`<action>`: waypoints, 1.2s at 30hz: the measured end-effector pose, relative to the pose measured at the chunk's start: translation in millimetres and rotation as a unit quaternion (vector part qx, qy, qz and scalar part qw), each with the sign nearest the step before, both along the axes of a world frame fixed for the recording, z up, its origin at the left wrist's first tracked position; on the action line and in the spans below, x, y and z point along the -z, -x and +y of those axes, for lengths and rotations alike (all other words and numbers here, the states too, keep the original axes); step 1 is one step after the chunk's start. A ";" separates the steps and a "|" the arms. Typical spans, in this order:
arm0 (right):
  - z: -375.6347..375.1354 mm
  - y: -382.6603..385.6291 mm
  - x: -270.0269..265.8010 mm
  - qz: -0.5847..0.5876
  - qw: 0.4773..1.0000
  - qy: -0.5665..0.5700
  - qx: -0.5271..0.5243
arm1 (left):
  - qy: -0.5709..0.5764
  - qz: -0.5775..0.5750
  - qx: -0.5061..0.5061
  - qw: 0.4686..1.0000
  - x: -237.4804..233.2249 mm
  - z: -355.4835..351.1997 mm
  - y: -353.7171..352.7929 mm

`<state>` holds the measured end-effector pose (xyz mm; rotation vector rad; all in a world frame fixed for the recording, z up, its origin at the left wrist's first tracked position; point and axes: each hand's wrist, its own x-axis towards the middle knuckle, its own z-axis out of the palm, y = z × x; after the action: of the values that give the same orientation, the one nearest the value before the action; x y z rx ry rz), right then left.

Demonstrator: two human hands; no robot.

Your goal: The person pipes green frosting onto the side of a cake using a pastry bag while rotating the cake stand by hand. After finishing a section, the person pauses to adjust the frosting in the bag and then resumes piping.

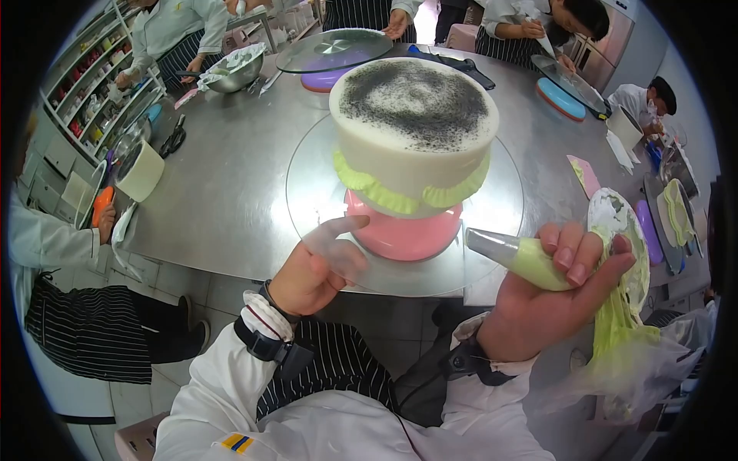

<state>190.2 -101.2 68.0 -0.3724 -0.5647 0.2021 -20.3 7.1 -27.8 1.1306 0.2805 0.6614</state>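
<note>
A round white cake (415, 131) with dark speckles on top and a green frilled border at its base stands on a glass turntable (492, 207) with a pink base (403, 234). My left hand (319, 269) rests under the turntable's near edge, index finger stretched along the glass, holding nothing. My right hand (557, 288) grips a piping bag (530, 261) of green cream, its metal tip pointing left toward the turntable. The bag's loose plastic tail hangs down at the lower right.
The steel table (223, 184) also carries a second glass turntable on a purple base (334, 54), a steel mixing bowl (234, 73), a white cup (141, 170) and a plate smeared with green cream (619, 223). Other people in white jackets and striped aprons stand around it.
</note>
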 end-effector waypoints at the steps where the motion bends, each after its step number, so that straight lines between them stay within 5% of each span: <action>1: 0.1 0.4 0.1 -0.001 1.000 -0.001 0.003 | 0.020 -0.016 0.000 1.000 0.2 0.0 -1.0; 5: 0.0 1.2 0.2 -0.016 1.000 -0.004 0.014 | 0.095 -0.100 0.006 0.990 3.0 -1.6 -4.5; 18: 0.3 0.3 1.4 -0.025 1.000 -0.010 0.005 | 0.132 -0.096 -0.039 0.986 -5.6 -6.3 -8.6; 27: -1.5 0.1 2.2 -0.048 0.999 -0.024 -0.006 | -0.026 0.029 0.049 0.998 -3.6 -0.3 1.4; 29: -1.8 -0.7 2.2 -0.048 0.998 -0.026 -0.010 | 0.124 -0.093 0.010 0.988 3.1 -2.8 -2.4; 36: 0.3 2.0 5.1 -0.078 0.997 -0.025 0.009 | 0.142 -0.159 0.012 0.977 1.3 -2.2 -7.1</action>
<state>188.2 -101.0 62.8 -0.3461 -0.7180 0.1428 -13.2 4.9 -29.1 0.7410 0.0837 0.7434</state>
